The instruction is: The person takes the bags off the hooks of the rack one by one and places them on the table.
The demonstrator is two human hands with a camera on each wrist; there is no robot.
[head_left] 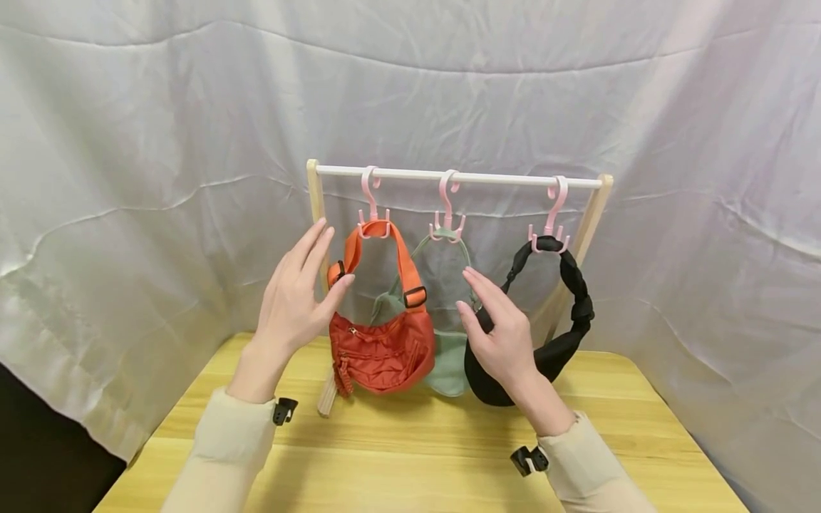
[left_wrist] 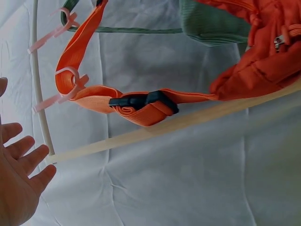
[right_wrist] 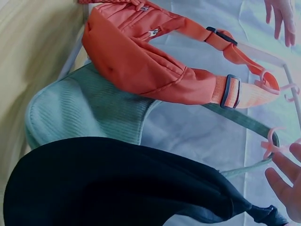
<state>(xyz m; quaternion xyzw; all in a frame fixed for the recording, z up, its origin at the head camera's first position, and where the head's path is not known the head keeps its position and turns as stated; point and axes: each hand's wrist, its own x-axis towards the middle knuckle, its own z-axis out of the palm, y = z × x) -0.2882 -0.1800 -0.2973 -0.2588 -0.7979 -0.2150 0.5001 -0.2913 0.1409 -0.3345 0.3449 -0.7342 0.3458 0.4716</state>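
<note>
Pale sleeves (head_left: pixel 232 434) enter at the lower edge of the head view, each with a black clip (head_left: pixel 285 411) at the cuff. Left hand (head_left: pixel 295 292): fingers straight, thumb spread away, nothing held; it lies to the left of, and near, the orange strap (head_left: pixel 405 263) of the red bag (head_left: pixel 385 353). Right hand (head_left: pixel 503 335): fingers extended, thumb apart, likewise holding nothing; it overlaps the black bag (head_left: pixel 556 356) in the head view, and whether they touch cannot be told. All three bags hang from pink hooks (head_left: pixel 444 192) on a white rod (head_left: pixel 500 178): red at left, the green bag (head_left: pixel 449 363) in the middle, partly hidden by its neighbours, black at right. Wooden posts (head_left: pixel 593 217) carry the rod above the yellow table (head_left: pixel 385 470). Grey cloth (head_left: pixel 192 142) forms the background.
</note>
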